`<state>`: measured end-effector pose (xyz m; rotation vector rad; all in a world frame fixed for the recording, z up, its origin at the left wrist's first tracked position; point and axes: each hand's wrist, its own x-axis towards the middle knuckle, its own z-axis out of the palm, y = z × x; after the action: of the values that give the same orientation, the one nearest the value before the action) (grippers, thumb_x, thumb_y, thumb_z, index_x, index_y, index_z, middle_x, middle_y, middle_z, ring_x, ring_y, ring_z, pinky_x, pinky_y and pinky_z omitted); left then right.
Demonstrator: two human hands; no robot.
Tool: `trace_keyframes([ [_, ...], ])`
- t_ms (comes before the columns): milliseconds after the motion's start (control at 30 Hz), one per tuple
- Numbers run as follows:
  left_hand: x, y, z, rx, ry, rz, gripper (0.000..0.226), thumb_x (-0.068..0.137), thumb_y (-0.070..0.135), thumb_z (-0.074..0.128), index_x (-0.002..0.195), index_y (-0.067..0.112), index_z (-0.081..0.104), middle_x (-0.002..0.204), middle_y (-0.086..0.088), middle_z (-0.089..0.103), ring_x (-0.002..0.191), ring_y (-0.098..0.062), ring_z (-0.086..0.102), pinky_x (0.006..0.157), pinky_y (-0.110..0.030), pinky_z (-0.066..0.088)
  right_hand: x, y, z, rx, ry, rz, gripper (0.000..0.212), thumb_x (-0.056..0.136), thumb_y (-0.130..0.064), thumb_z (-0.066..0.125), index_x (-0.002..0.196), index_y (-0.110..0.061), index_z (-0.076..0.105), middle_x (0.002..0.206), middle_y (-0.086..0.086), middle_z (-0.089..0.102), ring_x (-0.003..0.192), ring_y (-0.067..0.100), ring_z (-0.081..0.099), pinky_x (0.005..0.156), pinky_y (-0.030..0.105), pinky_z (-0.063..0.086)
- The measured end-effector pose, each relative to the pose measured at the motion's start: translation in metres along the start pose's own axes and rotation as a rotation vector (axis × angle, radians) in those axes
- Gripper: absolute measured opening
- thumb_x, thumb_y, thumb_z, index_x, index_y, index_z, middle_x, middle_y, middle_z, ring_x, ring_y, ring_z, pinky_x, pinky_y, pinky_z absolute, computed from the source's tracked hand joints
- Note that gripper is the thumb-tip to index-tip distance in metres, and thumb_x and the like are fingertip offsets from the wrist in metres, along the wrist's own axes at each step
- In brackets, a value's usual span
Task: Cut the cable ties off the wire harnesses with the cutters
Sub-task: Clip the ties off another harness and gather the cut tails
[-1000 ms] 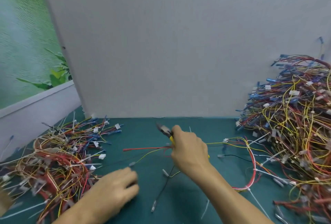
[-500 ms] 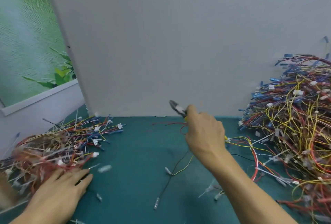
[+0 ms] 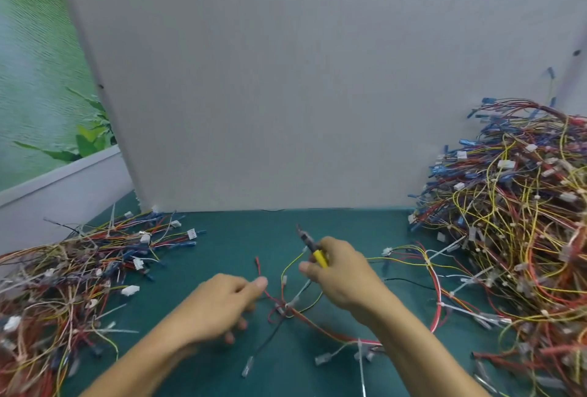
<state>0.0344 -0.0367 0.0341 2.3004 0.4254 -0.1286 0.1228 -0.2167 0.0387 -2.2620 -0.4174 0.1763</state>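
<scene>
right hand (image 3: 343, 276) wrapped round yellow-handled cutters (image 3: 318, 256), tip up, clear of wires. left hand (image 3: 222, 304) curled by red wire (image 3: 258, 266); grip blurred, cannot tell. harness (image 3: 286, 306) on bench (image 3: 254, 238) between hands. risk: wires crowd cable tie (image 3: 299, 295); blades could nick insulation.

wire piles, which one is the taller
The right pile: it heaps up high against the grey board, while the left pile lies low and spread out on the green mat.
</scene>
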Motion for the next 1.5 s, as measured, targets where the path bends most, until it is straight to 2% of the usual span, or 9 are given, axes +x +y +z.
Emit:
trace_keyframes([
  [67,0.017,0.006,0.007,-0.280,0.023,-0.158,0.040,0.093,0.055,0.046,0.090,0.018,0.061,0.094,-0.011,0.068,0.064,-0.021,0.060,0.053,-0.030,0.049,-0.001,0.003,-0.020,-0.086,0.093,-0.007,0.020,0.088,-0.041,0.060,0.098,-0.025,0.053,0.099,0.005,0.063,0.095,0.029,0.058,0.069,0.032,0.040],
  [233,0.053,0.002,0.016,-0.161,0.134,-0.169,0.060,0.086,0.070,0.042,0.089,0.015,0.063,0.084,-0.005,0.070,0.058,-0.017,0.059,0.049,-0.023,0.042,-0.005,0.034,-0.084,-0.578,0.407,0.145,0.020,0.092,-0.033,0.053,0.094,-0.020,0.037,0.108,0.010,0.063,0.101,0.034,0.059,0.071,0.037,0.036],
  [400,0.065,0.023,0.031,0.043,0.128,-0.057,0.067,0.072,0.075,0.055,0.085,0.010,0.067,0.077,-0.001,0.071,0.070,-0.019,0.066,0.061,-0.028,0.049,-0.003,0.069,-0.089,-0.746,0.287,0.360,0.010,0.089,-0.015,0.042,0.099,-0.018,0.042,0.116,0.010,0.060,0.105,0.032,0.058,0.080,0.040,0.039],
  [600,0.075,0.019,0.046,0.545,0.262,-0.069,0.034,0.081,0.050,0.063,0.102,0.023,0.060,0.106,0.000,0.063,0.099,-0.025,0.060,0.069,-0.029,0.041,0.003,0.083,-0.066,-0.782,0.171,0.365,0.025,0.087,-0.017,0.043,0.111,-0.017,0.051,0.117,0.007,0.059,0.108,0.029,0.059,0.073,0.033,0.038],
  [833,0.073,0.000,0.021,0.605,0.294,-0.112,0.015,0.086,0.024,0.058,0.099,0.020,0.066,0.107,-0.008,0.066,0.100,-0.031,0.062,0.071,-0.033,0.046,0.011,0.074,-0.064,-0.369,0.259,0.245,0.010,0.079,-0.020,0.055,0.089,-0.020,0.052,0.089,0.006,0.059,0.085,0.031,0.055,0.069,0.036,0.041],
  [933,0.071,-0.002,-0.015,0.348,0.458,0.028,0.015,0.086,0.022,0.061,0.096,0.020,0.073,0.099,-0.006,0.073,0.096,-0.029,0.066,0.081,-0.033,0.052,0.015,0.065,-0.077,-0.031,0.455,0.135,0.006,0.078,-0.015,0.064,0.081,-0.018,0.059,0.076,0.009,0.064,0.074,0.031,0.060,0.067,0.039,0.049],
  [1033,0.062,-0.006,-0.048,-0.122,0.624,0.145,0.013,0.086,0.006,0.063,0.092,0.013,0.072,0.074,-0.005,0.072,0.065,-0.019,0.070,0.062,-0.031,0.058,0.015,0.063,-0.093,0.202,0.576,0.134,0.007,0.075,-0.012,0.066,0.077,-0.015,0.060,0.070,0.013,0.064,0.069,0.034,0.062,0.071,0.050,0.055],
  [1167,0.055,-0.028,-0.050,-0.295,0.573,0.077,0.011,0.086,-0.002,0.064,0.087,0.010,0.067,0.063,-0.008,0.067,0.048,-0.018,0.064,0.041,-0.024,0.053,0.004,0.075,-0.089,-0.283,0.356,0.273,0.013,0.074,-0.022,0.065,0.076,-0.014,0.054,0.079,0.012,0.062,0.080,0.033,0.059,0.071,0.037,0.048],
  [1500,0.044,-0.042,-0.009,0.589,0.414,-0.119,0.030,0.087,0.033,0.065,0.115,0.025,0.063,0.114,-0.001,0.062,0.108,-0.025,0.058,0.090,-0.036,0.048,0.001,0.066,-0.055,-0.687,0.021,0.260,0.020,0.076,-0.034,0.060,0.089,-0.021,0.052,0.093,0.003,0.052,0.088,0.028,0.056,0.070,0.031,0.038],
])
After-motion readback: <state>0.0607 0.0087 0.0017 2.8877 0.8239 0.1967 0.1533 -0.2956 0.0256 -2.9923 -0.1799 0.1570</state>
